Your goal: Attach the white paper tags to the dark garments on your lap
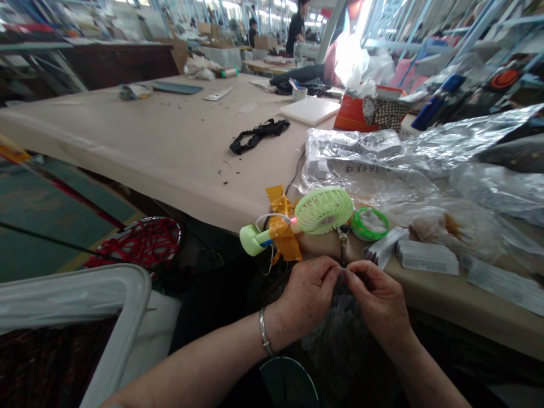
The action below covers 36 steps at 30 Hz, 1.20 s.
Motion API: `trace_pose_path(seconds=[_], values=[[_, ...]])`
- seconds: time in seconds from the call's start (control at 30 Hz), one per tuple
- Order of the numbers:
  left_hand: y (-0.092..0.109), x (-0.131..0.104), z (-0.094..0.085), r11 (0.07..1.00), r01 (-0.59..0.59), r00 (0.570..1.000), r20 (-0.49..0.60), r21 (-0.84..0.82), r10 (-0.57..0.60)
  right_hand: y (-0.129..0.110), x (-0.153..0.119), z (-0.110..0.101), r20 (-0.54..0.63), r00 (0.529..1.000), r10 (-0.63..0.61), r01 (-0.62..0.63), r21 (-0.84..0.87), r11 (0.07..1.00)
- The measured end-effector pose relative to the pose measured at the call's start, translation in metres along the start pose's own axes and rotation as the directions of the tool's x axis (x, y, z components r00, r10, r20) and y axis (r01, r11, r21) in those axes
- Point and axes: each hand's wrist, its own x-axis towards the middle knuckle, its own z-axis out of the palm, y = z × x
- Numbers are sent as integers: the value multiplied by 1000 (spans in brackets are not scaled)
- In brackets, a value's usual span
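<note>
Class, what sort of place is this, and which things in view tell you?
Probably a factory workshop, perhaps for garments: a long covered worktable, a stack of printed slips at its edge, and a co-worker in dark clothing standing farther back.

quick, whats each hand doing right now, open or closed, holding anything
Left hand, silver metal bangle on its wrist: pinched closed; anything held cannot be told.
Right hand: pinched closed next to the left; anything held is too small to tell.
</note>
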Motion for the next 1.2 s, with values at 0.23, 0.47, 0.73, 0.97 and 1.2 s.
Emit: trace_pose_path(seconds=[0.23,0.47,0.73,0.97,1.2], values=[[-1,4,0,1000,-9,1000,-6,-23,9,0,2,-1,-8,1000,-12,12,-13,1000],[0,3,0,999,1,1000,-6,-39,-2,-1,1,-1,-9,1000,23,-23,6,1000],[-11,-18,-2,995,86,996,38,-57,-83,-12,-19,-23,38,982,-184,187,-159,969],[-48,-24,3,970,228,973,47,-78,-225,-20,40,-56,39,814,-580,475,-618,626],[-22,-35,-19,865,378,925,181,-331,-335,8,72,-57,170,775,-608,448,-827,340]])
